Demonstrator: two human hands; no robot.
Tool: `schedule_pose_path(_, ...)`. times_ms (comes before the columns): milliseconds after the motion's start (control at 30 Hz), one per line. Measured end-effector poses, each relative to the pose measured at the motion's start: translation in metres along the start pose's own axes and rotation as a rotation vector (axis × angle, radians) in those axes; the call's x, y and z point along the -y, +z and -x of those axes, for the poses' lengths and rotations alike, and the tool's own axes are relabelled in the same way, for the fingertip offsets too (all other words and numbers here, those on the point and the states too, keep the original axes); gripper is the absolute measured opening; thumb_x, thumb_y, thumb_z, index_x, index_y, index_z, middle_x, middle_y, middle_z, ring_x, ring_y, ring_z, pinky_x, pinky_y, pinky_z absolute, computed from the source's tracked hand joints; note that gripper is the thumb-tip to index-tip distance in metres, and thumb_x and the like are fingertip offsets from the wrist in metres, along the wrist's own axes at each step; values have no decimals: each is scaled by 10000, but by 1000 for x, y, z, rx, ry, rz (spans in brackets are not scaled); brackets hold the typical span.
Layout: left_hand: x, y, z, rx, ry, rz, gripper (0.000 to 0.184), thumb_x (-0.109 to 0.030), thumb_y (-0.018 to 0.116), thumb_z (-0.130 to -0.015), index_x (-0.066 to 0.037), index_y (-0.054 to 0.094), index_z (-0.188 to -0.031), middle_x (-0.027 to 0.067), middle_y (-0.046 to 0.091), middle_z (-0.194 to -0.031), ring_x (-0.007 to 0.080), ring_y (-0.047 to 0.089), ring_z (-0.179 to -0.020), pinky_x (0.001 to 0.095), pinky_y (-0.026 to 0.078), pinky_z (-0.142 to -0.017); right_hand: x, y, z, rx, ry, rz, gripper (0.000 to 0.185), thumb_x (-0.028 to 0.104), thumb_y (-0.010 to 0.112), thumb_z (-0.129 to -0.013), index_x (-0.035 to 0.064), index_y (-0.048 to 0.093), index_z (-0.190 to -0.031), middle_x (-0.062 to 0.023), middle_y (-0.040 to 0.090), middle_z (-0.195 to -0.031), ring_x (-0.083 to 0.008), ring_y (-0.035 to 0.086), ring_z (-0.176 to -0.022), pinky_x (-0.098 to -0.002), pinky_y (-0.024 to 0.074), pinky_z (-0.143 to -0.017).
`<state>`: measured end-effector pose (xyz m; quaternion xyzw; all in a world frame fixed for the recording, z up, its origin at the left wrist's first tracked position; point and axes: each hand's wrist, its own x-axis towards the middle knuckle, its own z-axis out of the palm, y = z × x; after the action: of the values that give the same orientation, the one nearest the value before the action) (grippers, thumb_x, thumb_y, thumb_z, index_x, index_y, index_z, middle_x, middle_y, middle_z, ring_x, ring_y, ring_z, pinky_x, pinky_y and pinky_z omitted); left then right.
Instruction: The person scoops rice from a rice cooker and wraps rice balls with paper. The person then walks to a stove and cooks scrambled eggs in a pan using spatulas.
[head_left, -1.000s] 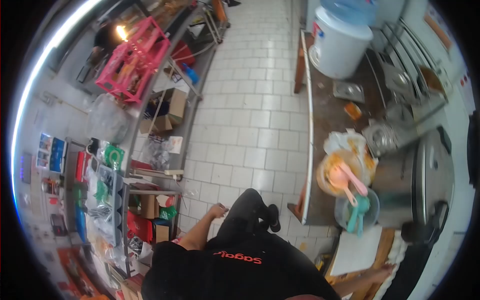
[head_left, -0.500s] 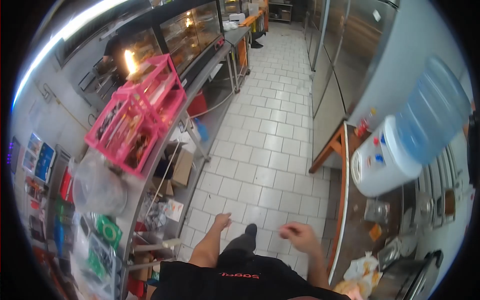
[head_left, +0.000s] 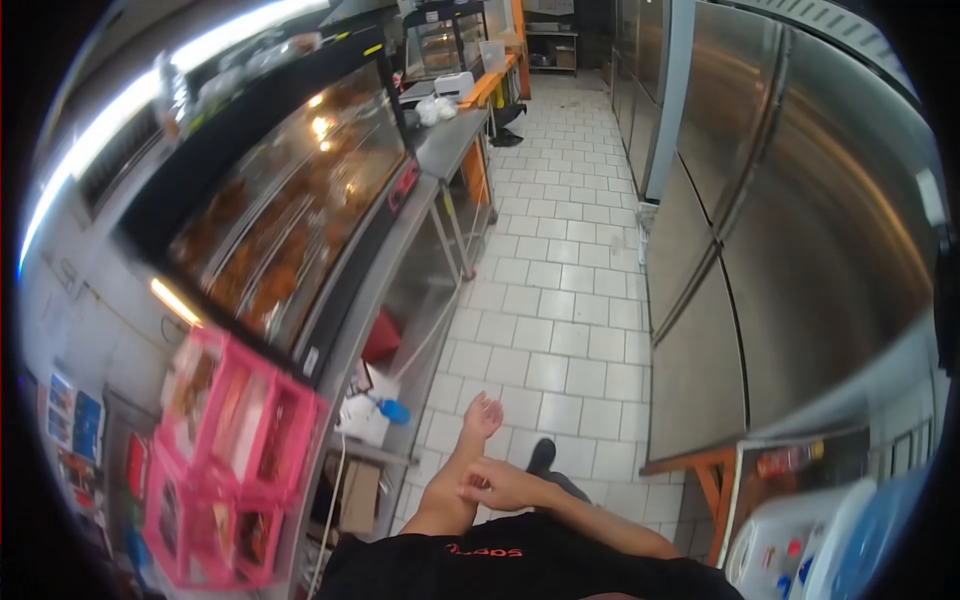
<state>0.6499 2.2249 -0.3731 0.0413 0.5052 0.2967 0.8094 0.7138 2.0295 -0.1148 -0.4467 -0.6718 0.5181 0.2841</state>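
Inside the glass cabinet (head_left: 240, 130), browned food (head_left: 275, 285), left hand (head_left: 483, 414) loosely open, right hand (head_left: 488, 484) curled at forearm (head_left: 443, 500).

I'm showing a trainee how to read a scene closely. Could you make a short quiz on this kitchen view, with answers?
1. True or false: the left hand is gripping a bottle.

2. Where is the right hand?
A) Inside the glass display case
B) At the left forearm
C) Flat on the steel doors

3. Fill in the blank: the plastic crates near the glass display case are ____ in colour.

Key:
1. False; it is open, with nothing in it.
2. B
3. Pink
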Motion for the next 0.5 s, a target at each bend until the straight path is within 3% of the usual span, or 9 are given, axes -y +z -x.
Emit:
schedule_pose_path(100,-79,33,-55,-120,59,21,468,-382,640,-886,-62,472,-1183,101,566,-1091,205,578,-944,342,528,-771,-87,-95,-88,-263,85,513,275,215,559,-892,16,569,-1081,-198,632,-985,-356,610,-935,-429,483,-816)
schedule_pose_path(133,-104,46,-73,-112,101,-65,456,-380,634,-889,-61,486,-1181,103,573,-1084,201,583,-938,339,534,-764,-110,-138,-116,-236,124,396,297,158,518,-841,48,547,-1115,-194,647,-942,-391,611,-907,-455,482,-790)
schedule_pose_path(300,-198,89,-155,-203,226,-611,386,-354,655,-875,-38,542,-1065,96,609,-971,182,617,-807,321,560,-684,-163,-363,-229,-137,168,245,232,162,520,-821,28,625,-980,-232,648,-837,-420,623,-852,-495,495,-755)
schedule_pose_path(333,-206,87,-184,-264,261,-687,331,-344,664,-871,-40,587,-979,77,619,-821,177,616,-687,308,543,-601,-186,-405,-251,-116,175,240,225,170,521,-819,25,638,-944,-240,649,-832,-425,625,-855,-499,496,-753)
schedule_pose_path(367,-219,79,-219,-324,181,-871,321,-352,658,-868,-33,644,-832,105,629,-715,196,611,-583,328,531,-572,-220,-446,-274,-144,232,293,223,190,515,-818,27,634,-913,-231,652,-830,-421,626,-847,-495,497,-746)
schedule_pose_path(400,-228,69,-251,-358,183,-1328,400,-398,673,-827,-25,647,-688,140,623,-629,225,597,-507,370,517,-557,-261,-490,-295,-177,287,355,227,209,510,-818,28,630,-881,-223,656,-828,-417,628,-839,-490,498,-740)
schedule_pose_path(433,-236,88,-273,-548,-47,-1374,318,-294,618,-871,24,623,-874,158,605,-652,207,616,-595,378,503,-551,-303,-533,-311,-212,344,413,236,229,505,-817,29,626,-849,-214,659,-827,-413,630,-832,-486,499,-733)
schedule_pose_path(500,-254,129,-333,-607,-130,-1241,331,-315,656,-823,2,619,-738,161,599,-641,222,600,-548,398,511,-525,-380,-626,-329,-217,439,515,285,290,530,-793,37,653,-835,-218,668,-851,-417,633,-857,-490,504,-751)
